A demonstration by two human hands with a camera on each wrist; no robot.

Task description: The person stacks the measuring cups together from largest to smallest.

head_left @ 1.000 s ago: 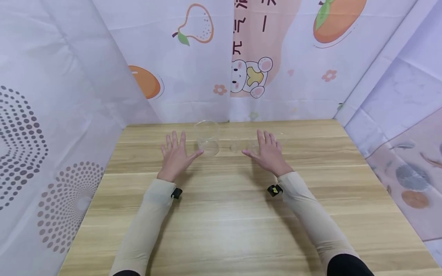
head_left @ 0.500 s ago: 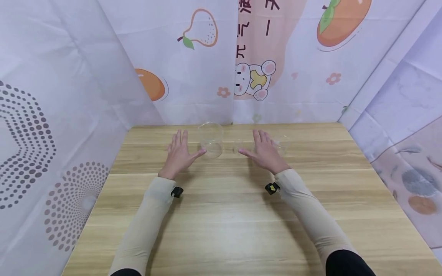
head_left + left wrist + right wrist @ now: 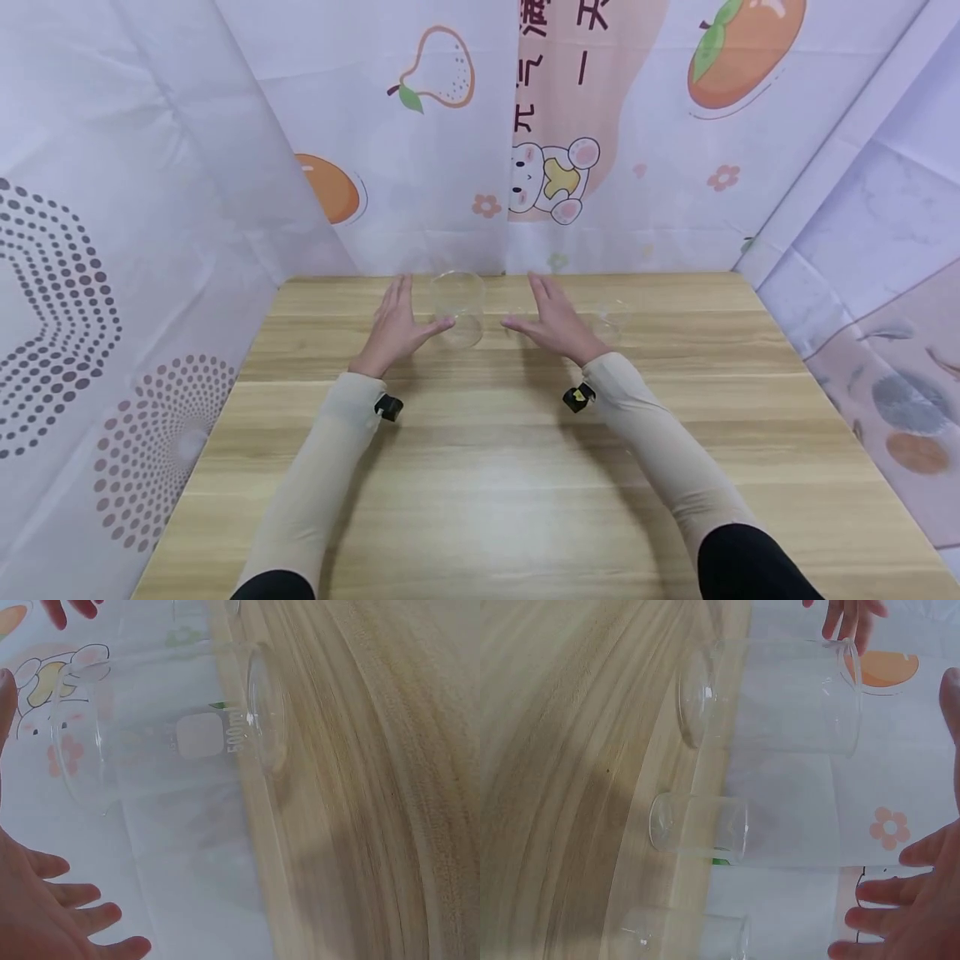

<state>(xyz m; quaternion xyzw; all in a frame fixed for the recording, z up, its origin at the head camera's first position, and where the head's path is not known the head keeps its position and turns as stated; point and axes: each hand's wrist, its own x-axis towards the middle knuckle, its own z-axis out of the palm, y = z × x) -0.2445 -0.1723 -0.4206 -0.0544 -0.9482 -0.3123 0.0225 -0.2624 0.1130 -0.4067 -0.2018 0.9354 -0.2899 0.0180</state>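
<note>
A large clear glass beaker (image 3: 459,310) marked 500 ml stands upright towards the back of the table. My left hand (image 3: 393,329) is just left of it, fingers spread and thumb close to its near side; whether they touch I cannot tell. In the left wrist view this beaker (image 3: 172,731) lies beyond the fingers. My right hand (image 3: 558,325) hovers to its right, fingers straight and holding nothing. The right wrist view shows a small beaker (image 3: 697,825) beside the large beaker (image 3: 780,697). Further right stands another clear beaker (image 3: 611,321), faint against the wood.
The light wood table (image 3: 480,467) ends at a printed white curtain (image 3: 420,192) just behind the glassware. Similar sheets hang on the left (image 3: 150,292) and right (image 3: 885,275).
My right hand has moved left, towards the large beaker, uncovering the beaker on the right. The left hand has shifted slightly closer to the large beaker. The head view has tilted a little.
</note>
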